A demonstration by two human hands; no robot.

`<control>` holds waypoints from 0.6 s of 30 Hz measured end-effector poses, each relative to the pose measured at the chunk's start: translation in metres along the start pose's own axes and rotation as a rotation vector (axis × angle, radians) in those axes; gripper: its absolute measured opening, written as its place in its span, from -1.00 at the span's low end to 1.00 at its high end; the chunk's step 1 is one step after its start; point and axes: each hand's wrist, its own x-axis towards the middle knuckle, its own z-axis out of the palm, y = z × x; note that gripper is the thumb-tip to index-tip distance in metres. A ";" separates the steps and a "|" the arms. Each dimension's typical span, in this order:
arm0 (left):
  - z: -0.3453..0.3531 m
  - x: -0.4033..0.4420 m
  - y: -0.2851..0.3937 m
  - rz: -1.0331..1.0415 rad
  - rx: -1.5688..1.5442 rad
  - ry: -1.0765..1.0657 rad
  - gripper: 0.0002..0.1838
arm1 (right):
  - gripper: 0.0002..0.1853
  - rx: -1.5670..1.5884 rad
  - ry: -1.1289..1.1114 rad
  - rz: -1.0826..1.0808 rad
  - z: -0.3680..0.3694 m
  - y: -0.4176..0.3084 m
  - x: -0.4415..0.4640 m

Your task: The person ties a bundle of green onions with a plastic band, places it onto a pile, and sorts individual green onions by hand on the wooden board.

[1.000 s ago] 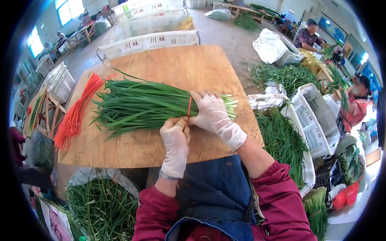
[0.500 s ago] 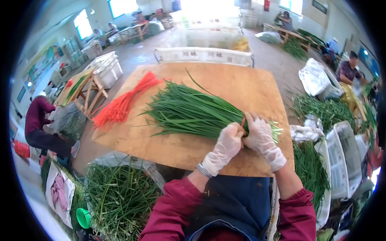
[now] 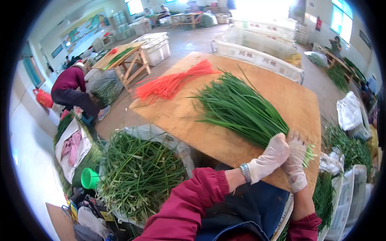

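Toward four o'clock on the table, the right hand clasps the leafy bundle by its stems, fingers together; the left hand curls, its pinch hidden. Likely light, bruisable; grip stems.

Brightly lit from the far end, blown out above the row of white plastic crates; hazy there, bowed and blackened toward the edges.

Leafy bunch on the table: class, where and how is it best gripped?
Grip the leafy bunch, probably just behind its pale stem ends, coming from the wearer's side: it narrows there, by the left hand and right hand, while leaf tips fan out.
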 end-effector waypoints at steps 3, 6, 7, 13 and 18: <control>0.005 -0.003 -0.017 0.065 0.160 0.004 -0.93 | -0.50 -0.074 0.045 -0.010 0.016 0.002 0.001; 0.005 -0.011 -0.013 0.167 0.314 0.165 -0.92 | -0.51 -0.041 0.060 -0.008 0.022 0.005 0.001; 0.002 -0.013 -0.011 0.170 0.328 0.159 -0.90 | -0.51 -0.030 0.058 -0.015 0.020 0.005 0.001; -0.006 -0.020 -0.020 0.248 0.720 0.067 -0.81 | -0.17 0.258 -0.022 0.036 -0.005 -0.001 -0.001; -0.017 -0.018 -0.021 0.277 0.629 0.013 -0.94 | -0.12 0.258 -0.040 0.043 -0.009 -0.002 -0.002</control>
